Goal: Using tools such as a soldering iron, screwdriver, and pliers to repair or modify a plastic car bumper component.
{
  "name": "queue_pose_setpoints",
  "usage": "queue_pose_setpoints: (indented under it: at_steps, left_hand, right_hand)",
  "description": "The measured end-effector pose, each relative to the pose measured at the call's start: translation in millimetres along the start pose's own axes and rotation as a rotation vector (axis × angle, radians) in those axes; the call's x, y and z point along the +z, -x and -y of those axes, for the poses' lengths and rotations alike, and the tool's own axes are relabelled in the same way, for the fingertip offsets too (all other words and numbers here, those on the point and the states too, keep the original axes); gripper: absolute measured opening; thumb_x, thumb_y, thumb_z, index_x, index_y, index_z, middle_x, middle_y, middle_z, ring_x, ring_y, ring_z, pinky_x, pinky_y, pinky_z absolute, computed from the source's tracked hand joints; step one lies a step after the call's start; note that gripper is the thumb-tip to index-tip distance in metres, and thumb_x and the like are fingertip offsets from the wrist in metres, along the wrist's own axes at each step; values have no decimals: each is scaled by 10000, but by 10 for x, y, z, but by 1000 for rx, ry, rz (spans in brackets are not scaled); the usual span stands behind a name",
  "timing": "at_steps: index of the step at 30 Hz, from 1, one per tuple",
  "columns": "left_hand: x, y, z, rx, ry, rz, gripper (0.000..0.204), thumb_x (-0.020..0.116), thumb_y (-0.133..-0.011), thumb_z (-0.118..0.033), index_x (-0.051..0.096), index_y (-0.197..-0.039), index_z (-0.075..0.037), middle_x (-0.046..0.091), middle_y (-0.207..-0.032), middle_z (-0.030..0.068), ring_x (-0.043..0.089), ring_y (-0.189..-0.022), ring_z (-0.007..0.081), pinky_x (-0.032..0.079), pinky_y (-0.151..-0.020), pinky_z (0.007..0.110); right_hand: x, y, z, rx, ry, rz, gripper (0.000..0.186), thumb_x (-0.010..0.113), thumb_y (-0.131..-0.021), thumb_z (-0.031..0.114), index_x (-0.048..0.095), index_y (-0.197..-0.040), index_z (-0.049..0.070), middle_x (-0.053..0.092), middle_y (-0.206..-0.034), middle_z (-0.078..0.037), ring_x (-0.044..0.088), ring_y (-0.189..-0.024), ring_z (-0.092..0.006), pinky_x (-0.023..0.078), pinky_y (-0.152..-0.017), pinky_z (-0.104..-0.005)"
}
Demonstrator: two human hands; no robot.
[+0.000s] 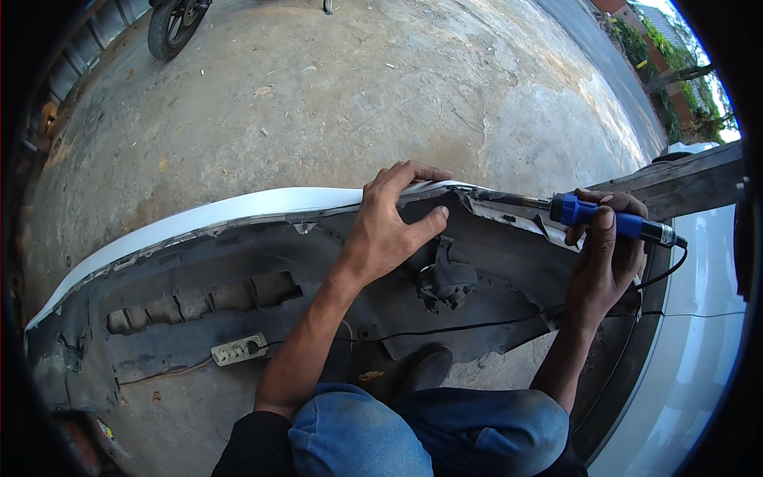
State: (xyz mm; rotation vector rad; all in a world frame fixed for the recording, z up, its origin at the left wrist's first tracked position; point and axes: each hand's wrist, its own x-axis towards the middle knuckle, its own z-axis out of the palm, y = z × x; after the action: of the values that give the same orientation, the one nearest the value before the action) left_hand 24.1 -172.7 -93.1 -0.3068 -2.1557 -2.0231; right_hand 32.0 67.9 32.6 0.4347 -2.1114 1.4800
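A white car bumper (238, 208) lies with its dark inner side facing me. My left hand (385, 230) grips its upper edge, fingers over the outer side and thumb stretched along the inside. In my right hand (602, 266) is a soldering iron (569, 210) with a blue handle, held between thumb and fingers. Its metal shaft points left, and the tip is at the bumper's broken edge (509, 215), just right of my left hand. Whether the tip touches the plastic I cannot tell. A round dark lamp-like part (447, 282) sits inside the bumper below.
A black cord (469, 327) runs from the iron to a power strip (238, 350) on the left. A wooden beam (691, 184) and a white car body panel (699, 318) stand at the right. Beyond the bumper is concrete floor (318, 111), with a motorcycle wheel (176, 28) at the far left.
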Motion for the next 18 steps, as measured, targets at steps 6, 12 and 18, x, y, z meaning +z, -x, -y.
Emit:
queue_pose_setpoints:
  at_steps: [6, 12, 18]
  left_hand:
    - [96, -26, -37, 6, -101, -74, 397, 879, -872, -180, 706, -1193, -21, 732, -1136, 125, 692, -1122, 237, 512, -1032, 384]
    - [164, -31, -77, 5, -138, -145, 402, 911, -858, -217, 716, -1145, -14, 742, -1100, 134, 707, -1081, 248, 528, -992, 389]
    - [173, -34, -96, -12, -155, -161, 383, 910, -865, -217, 725, -1129, -12, 745, -1084, 144, 712, -1058, 264, 535, -965, 400]
  right_hand:
    - [48, -1, -28, 1, -20, 34, 242, 645, -1110, 235, 594, -1206, 20, 729, -1094, -194, 655, -814, -150, 520, -657, -258]
    - [55, -42, 38, 13, -44, 75, 238, 680, -1084, 186, 584, -1209, 8, 717, -1100, -201, 679, -810, -171, 557, -675, -281]
    - [90, -55, 58, 21, -57, 72, 255, 710, -1062, 152, 575, -1210, -7, 724, -1094, -217, 685, -772, -169, 577, -691, -294]
